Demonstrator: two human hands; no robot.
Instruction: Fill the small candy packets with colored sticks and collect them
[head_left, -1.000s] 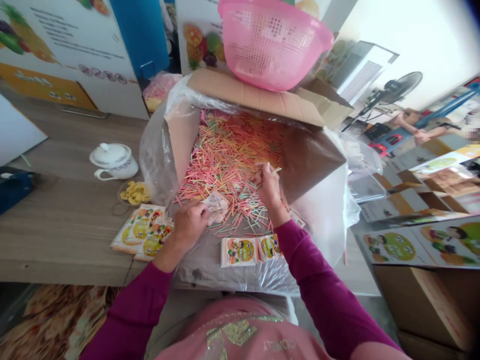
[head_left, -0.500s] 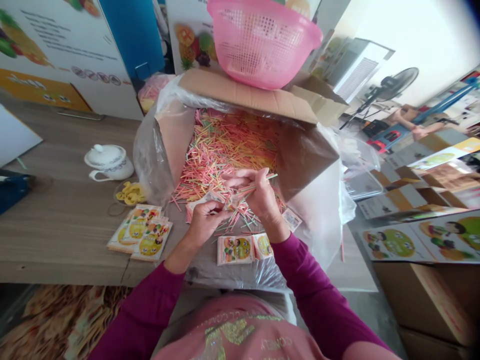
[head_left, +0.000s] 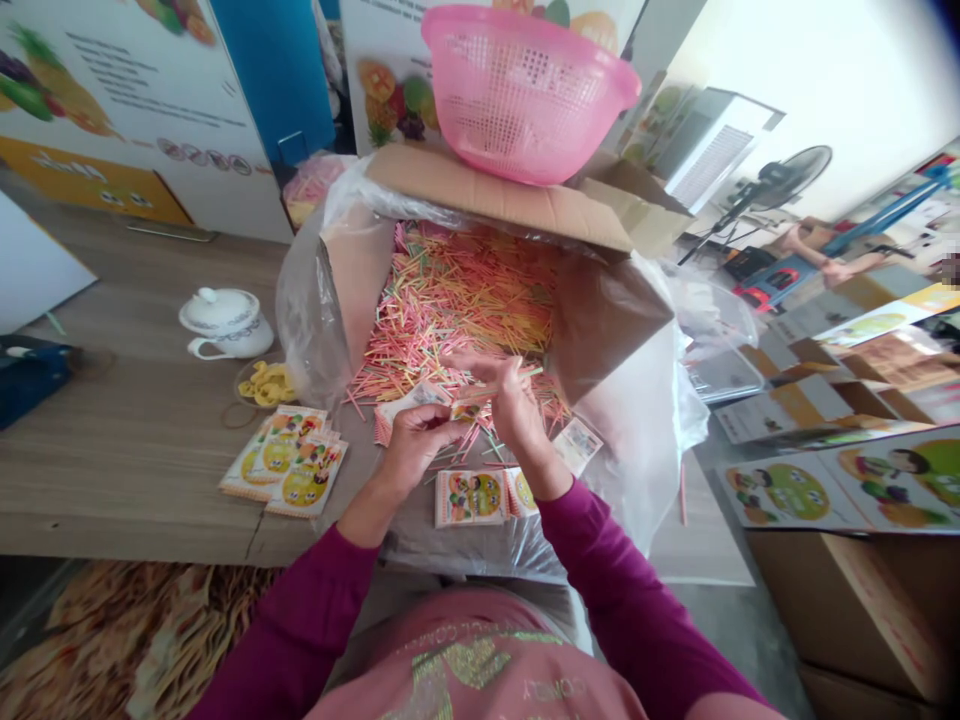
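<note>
In the head view my left hand [head_left: 417, 440] pinches a small printed packet [head_left: 465, 411] between thumb and fingers. My right hand [head_left: 519, 420] is closed on a few thin candy sticks [head_left: 532, 372], whose ends point at the packet on one side and stick out past the thumb on the other. Both hands hover over the front of a plastic-lined cardboard box [head_left: 358, 275] heaped with pink, yellow and green sticks [head_left: 465, 285]. Just below the hands lie printed packets [head_left: 471, 498]; another flat packet [head_left: 577, 445] rests beside my right wrist.
A pink basket [head_left: 529, 100] stands behind the box. To the left are a lidded white cup [head_left: 225, 322], a dish of yellow bands [head_left: 266, 383] and a stack of packets [head_left: 289, 460]. Cartons [head_left: 832, 395] and a fan [head_left: 795, 178] are at the right; another person's arm [head_left: 817, 255] shows there.
My right hand has tipped slightly and its sticks have come up to the packet's edge. The packet now shows more of its printed face. The whole view has shifted a little.
</note>
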